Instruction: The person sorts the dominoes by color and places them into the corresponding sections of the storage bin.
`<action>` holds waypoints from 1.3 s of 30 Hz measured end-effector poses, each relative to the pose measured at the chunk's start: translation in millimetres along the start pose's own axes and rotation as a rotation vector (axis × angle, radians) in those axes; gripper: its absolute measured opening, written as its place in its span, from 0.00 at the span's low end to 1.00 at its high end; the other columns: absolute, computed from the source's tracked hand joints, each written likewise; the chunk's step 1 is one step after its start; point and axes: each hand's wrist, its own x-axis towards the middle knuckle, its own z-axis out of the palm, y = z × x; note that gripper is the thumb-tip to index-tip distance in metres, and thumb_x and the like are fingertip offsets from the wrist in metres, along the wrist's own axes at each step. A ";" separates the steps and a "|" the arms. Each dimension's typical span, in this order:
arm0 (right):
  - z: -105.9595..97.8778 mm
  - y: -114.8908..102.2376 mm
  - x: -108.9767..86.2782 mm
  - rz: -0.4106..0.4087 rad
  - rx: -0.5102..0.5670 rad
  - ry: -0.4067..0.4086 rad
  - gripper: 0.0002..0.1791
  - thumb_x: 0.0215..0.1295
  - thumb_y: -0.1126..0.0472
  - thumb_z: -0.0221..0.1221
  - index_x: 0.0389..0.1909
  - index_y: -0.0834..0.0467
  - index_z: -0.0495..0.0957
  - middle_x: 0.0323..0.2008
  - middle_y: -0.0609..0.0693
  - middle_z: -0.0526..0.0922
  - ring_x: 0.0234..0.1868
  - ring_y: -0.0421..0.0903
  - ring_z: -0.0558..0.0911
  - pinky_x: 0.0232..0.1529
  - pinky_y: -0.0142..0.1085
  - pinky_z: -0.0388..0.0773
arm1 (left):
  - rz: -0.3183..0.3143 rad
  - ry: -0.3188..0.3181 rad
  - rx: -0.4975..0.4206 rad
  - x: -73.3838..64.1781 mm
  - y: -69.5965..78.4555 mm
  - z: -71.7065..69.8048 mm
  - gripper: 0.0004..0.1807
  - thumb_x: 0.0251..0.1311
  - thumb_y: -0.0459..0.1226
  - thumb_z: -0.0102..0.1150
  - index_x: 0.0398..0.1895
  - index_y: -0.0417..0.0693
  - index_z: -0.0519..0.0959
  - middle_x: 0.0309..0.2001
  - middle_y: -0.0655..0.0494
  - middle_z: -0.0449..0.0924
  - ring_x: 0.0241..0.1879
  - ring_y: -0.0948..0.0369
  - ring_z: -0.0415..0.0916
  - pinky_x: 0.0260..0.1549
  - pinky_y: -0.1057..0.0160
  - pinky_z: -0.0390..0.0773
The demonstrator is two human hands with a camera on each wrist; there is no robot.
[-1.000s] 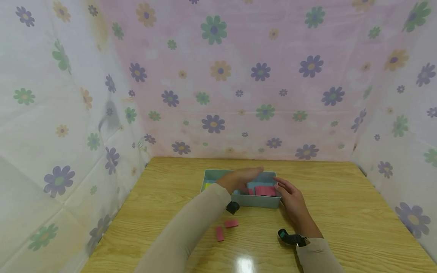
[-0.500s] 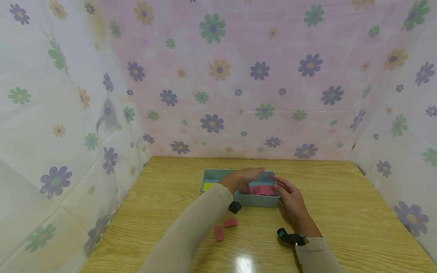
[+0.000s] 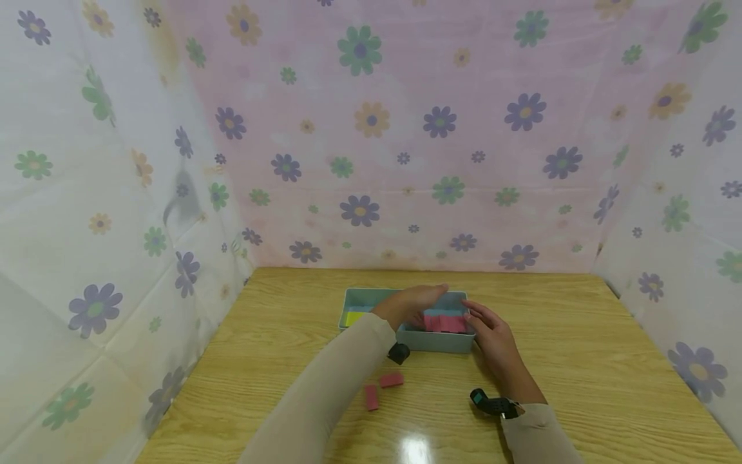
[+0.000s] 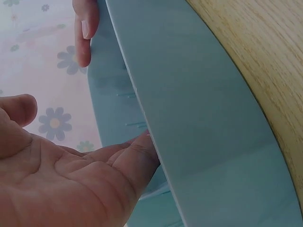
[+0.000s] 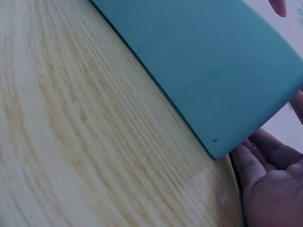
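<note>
A pale blue-green oblong box stands on the table. My left hand reaches over its near wall, with the fingertips down inside and hidden by the rim. In the left wrist view, that hand's thumb is held apart from the fingers. Pink rectangular blocks stand in a row in the box's right part, beside the left fingers. My right hand holds the box's right end, thumb and forefinger at the rim, with other fingers against the outside of the end wall.
Something bright yellow lies in the box's left part, partly hidden by the left sleeve. Two loose pink blocks, one sideways and one lengthwise, lie in front of the box. Flowered cloth hangs behind the table.
The nearest pink blocks beside my left fingers have shifted slightly right, and the gap in the row has narrowed. My right hand has stayed at the box's end.
</note>
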 end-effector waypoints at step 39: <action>0.2 -13.0 -4.9 0.048 -0.003 -0.001 0.28 0.80 0.51 0.55 0.77 0.51 0.68 0.80 0.56 0.60 0.80 0.54 0.60 0.78 0.56 0.58 | 0.078 0.062 -0.126 -20.8 3.5 -18.1 0.44 0.72 0.66 0.47 0.80 0.48 0.63 0.69 0.33 0.70 0.61 0.41 0.77 0.66 0.43 0.76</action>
